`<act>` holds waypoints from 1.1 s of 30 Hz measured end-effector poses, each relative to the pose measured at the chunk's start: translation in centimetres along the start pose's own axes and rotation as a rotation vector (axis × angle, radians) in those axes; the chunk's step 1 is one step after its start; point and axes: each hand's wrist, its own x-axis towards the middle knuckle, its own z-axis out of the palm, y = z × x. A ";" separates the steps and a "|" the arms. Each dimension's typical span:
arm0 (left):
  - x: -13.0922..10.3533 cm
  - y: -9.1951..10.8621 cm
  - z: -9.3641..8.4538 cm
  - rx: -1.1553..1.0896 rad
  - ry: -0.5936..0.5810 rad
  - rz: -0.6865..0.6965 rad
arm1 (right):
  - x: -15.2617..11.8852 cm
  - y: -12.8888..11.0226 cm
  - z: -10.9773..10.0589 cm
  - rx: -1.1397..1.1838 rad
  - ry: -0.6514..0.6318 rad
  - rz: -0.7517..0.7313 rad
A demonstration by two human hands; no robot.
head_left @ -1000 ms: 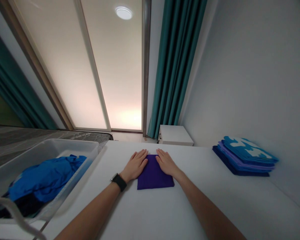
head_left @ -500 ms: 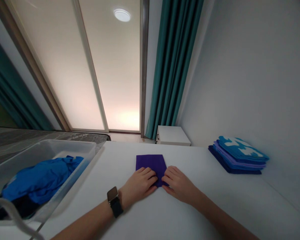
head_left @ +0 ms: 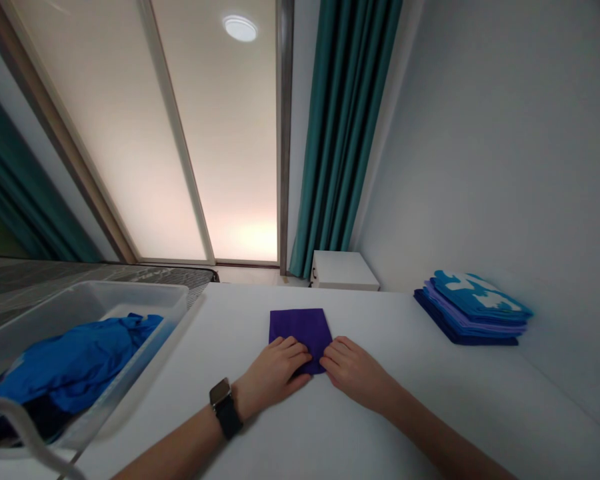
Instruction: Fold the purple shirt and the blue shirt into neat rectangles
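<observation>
A folded purple cloth lies flat on the white table, its far edge straight. Resting across its near left part is my left hand, with the fingers laid on the fabric and the thumb apart along the near edge. My right hand is at the cloth's right edge, fingers bent together and closed on that edge; the thumb is mostly hidden. A dark watch is on my left wrist.
At the left, a clear plastic bin holds crumpled blue clothing and darker fabric. A stack of folded cloths stands at the table's right, near the wall. A curved pale tube crosses the lower left corner. Beyond the table is a white cabinet.
The view has shifted slightly. My right hand's fingers have drawn closer together at the cloth's right edge. My left hand stays on the cloth, which keeps its shape.
</observation>
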 end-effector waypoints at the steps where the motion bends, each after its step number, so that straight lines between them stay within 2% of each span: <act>1: 0.0 0.0 0.0 -0.016 0.000 -0.011 | 0.1 -0.1 0.2 -0.010 0.004 0.012; 8: -0.1 -0.1 0.5 -0.152 0.055 -0.105 | 0.4 -0.6 1.7 0.088 0.100 0.095; 15: -0.6 -0.2 0.7 -0.189 0.148 -0.113 | 0.5 -0.8 0.7 0.257 0.161 0.209; 20: -0.8 -0.7 1.1 -0.107 0.096 -0.079 | 0.4 -0.9 0.3 0.350 0.206 0.244; 25: -0.6 -0.9 1.0 -0.116 0.097 -0.077 | 0.5 -1.0 0.5 0.388 0.205 0.269; 33: -0.6 -0.7 0.8 -0.143 0.090 -0.077 | 1.0 -1.3 1.7 0.381 0.209 0.265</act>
